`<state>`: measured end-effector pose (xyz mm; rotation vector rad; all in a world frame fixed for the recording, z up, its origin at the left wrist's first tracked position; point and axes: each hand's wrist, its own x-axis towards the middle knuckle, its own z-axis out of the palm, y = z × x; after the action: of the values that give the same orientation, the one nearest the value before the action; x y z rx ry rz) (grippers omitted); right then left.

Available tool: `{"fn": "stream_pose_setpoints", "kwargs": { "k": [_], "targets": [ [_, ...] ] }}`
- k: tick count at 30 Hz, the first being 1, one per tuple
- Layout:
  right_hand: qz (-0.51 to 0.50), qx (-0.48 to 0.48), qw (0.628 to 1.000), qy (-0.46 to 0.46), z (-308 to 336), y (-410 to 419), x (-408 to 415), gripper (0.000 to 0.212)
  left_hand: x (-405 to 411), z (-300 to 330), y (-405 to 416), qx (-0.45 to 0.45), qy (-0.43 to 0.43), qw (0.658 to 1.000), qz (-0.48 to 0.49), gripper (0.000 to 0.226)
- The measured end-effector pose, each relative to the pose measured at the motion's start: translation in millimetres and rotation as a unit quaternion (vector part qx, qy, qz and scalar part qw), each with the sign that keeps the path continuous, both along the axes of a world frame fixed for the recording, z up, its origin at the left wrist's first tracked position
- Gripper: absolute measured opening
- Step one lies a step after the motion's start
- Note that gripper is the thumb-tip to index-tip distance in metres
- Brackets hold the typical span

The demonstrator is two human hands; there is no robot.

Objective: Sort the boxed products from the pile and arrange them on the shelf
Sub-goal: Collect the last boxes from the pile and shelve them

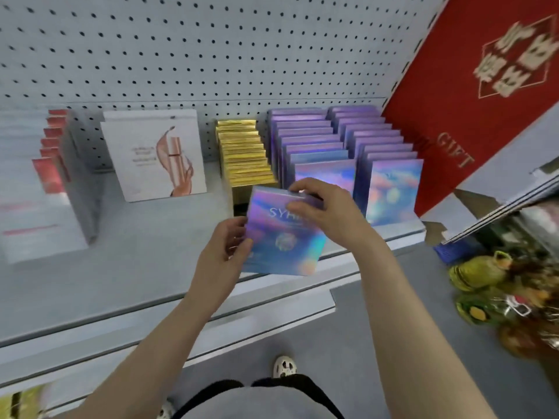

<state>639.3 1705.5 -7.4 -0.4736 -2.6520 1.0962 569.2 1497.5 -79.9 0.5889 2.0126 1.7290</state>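
- Holographic box (282,237) is the one in play in the head view, held up in front of the shelf (136,267), pretty much over its front edge, tilted a bit with its printed face toward the camera.
- left hand (222,252) grips the box's lower left edge, thumb on the front face, other fingers tucked behind it.
- right hand (325,210) is curled over the top right corner, fingers wrapped over the top edge, thumb pressing the front near the lettering. So both hands are clamped on the same box, one at each opposite corner.
- Right behind it, two rows of matching holographic boxes (348,143) stand upright on the shelf, front to back.
- gold boxes (243,149) are lined up just left of those rows.
- Further left, a white box with a pink swirl print (154,155) leans back against the pegboard (181,49).
- Far left, white boxes with red tops (51,164), blurry.
- red gift box (490,86) stands tilted at the right end.
- Down on the floor to the right, a jumble of yellow and green stuff (499,291), too blurred to tell what.
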Motion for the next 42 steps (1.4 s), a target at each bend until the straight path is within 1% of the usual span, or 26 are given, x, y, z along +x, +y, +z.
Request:
{"fn": "stream_pose_setpoints", "kwargs": {
  "k": [3,5,7,9,12,15,16,18,23,26,29,33,38,42],
  "targets": [
    [-0.006,0.018,1.000,-0.007,-2.6,63.0,23.5,0.017,27.4,-15.5,51.3,-0.041,0.022,0.999,-0.021,0.041],
    [-0.005,0.017,1.000,-0.004,-7.1,93.3,27.1,0.018,39.4,-28.1,80.6,-0.078,0.032,0.996,-0.030,0.047],
    [0.002,0.030,1.000,-0.004,-15.1,115.4,19.8,0.021,47.5,-36.9,103.1,-0.107,0.046,0.993,-0.028,0.054],
    [0.020,0.069,0.997,0.000,-25.1,129.4,5.9,0.027,52.9,-40.2,119.3,-0.129,0.055,0.990,-0.023,0.061],
    [0.055,0.155,0.986,0.004,-38.6,140.0,-13.4,0.045,55.6,-39.5,134.1,-0.167,0.079,0.983,-0.019,0.071],
    [0.085,0.222,0.971,-0.021,-46.3,140.4,-12.4,0.080,54.4,-41.3,140.4,-0.211,0.087,0.973,-0.023,0.076],
    [0.094,0.245,0.965,-0.018,-49.2,140.3,-9.9,0.087,54.0,-42.3,141.1,-0.221,0.088,0.971,-0.022,0.077],
    [0.101,0.279,0.955,-0.004,-53.3,140.5,-8.0,0.092,53.7,-44.5,142.3,-0.225,0.087,0.970,-0.018,0.078],
    [0.091,0.302,0.948,0.030,-54.9,143.7,-18.2,0.094,54.0,-41.0,150.0,-0.200,0.077,0.977,-0.009,0.082],
    [0.085,0.303,0.948,0.041,-57.2,145.9,-21.0,0.093,49.8,-38.6,153.7,-0.206,0.063,0.976,-0.008,0.083],
    [0.088,0.306,0.948,0.031,-56.2,148.1,-23.1,0.095,48.2,-36.7,155.2,-0.203,0.064,0.977,-0.006,0.082],
    [0.088,0.322,0.942,0.018,-52.3,146.9,-21.6,0.094,47.9,-38.0,153.1,-0.192,0.039,0.981,0.003,0.077],
    [0.075,0.331,0.940,0.032,-54.3,143.4,-12.0,0.088,47.3,-35.6,147.4,-0.200,0.046,0.979,0.012,0.068],
    [0.056,0.332,0.939,0.076,-49.5,136.7,-8.3,0.071,49.8,-26.6,137.7,-0.188,0.070,0.977,0.066,0.053]
  ]
}}
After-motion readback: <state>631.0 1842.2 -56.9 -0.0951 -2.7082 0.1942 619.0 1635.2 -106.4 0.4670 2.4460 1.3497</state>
